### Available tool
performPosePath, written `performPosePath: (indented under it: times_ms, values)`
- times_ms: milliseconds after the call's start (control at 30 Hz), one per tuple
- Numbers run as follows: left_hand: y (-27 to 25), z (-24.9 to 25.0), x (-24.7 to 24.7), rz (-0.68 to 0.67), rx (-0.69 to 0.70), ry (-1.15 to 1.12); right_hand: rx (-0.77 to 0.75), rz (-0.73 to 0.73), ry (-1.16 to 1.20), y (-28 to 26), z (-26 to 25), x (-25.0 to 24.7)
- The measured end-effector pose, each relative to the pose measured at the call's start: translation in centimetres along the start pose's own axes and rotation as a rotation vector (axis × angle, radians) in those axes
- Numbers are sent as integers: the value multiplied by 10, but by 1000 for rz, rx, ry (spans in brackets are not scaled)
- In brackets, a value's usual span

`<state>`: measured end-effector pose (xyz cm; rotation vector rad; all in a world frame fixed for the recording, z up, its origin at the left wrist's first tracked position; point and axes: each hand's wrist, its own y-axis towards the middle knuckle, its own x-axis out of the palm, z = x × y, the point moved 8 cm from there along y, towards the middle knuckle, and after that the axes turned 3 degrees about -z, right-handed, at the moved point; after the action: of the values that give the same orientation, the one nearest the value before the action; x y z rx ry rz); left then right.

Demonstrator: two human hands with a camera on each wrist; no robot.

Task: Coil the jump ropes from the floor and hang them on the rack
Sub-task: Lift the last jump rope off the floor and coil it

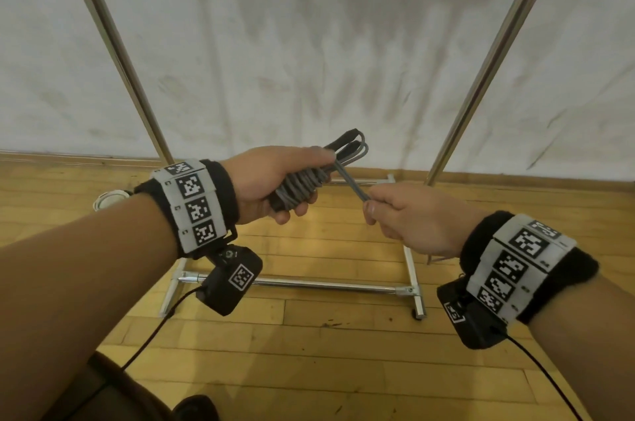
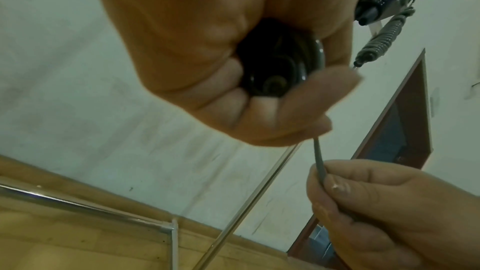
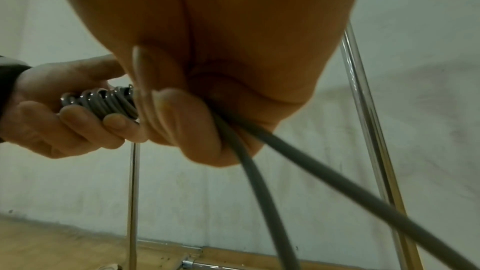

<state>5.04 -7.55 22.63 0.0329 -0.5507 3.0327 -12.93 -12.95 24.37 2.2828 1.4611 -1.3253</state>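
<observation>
A grey jump rope (image 1: 298, 185) is wound in tight turns around its two black handles (image 1: 345, 142). My left hand (image 1: 292, 204) grips this bundle at chest height, in front of the rack. A doubled strand of cord (image 1: 352, 183) runs from the bundle to my right hand (image 1: 371, 211), which pinches it between thumb and fingers. In the right wrist view the cord (image 3: 262, 174) leaves my fist as two strands. The left wrist view shows the handle ends (image 2: 275, 69) inside my left fist and my right hand (image 2: 335, 190) pinching the strand (image 2: 319, 161).
The chrome rack has slanted uprights at left (image 1: 113, 42) and right (image 1: 498, 52) and a base bar (image 1: 326, 284) on the wooden floor. Another wound rope (image 2: 374, 46) hangs at upper right in the left wrist view. A white round object (image 1: 111, 198) lies at left.
</observation>
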Motion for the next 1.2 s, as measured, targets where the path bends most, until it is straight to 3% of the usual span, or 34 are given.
performPosePath:
  times_ms: [267, 467, 667, 800, 867, 1067, 1200]
  values:
    - [0, 9, 1, 98, 123, -80, -21, -93, 64, 6, 0, 6]
    - [-8, -1, 22, -92, 48, -4, 18, -145, -30, 9, 12, 5]
    - [-17, -25, 63, -279, -179, 539, -20, -122, -335, 12, 7, 1]
    - [-5, -38, 75, -196, -233, 1114, -37, -97, -484, 16, -8, 2]
    - [1, -36, 73, -127, -214, 1199, -65, -58, -565, 15, -18, 3]
    - [15, -32, 54, 17, -214, 1135, -90, 99, -556, 0, -34, -4]
    - [21, -31, 24, 166, -235, 676, -86, 143, -431, -14, -35, -13]
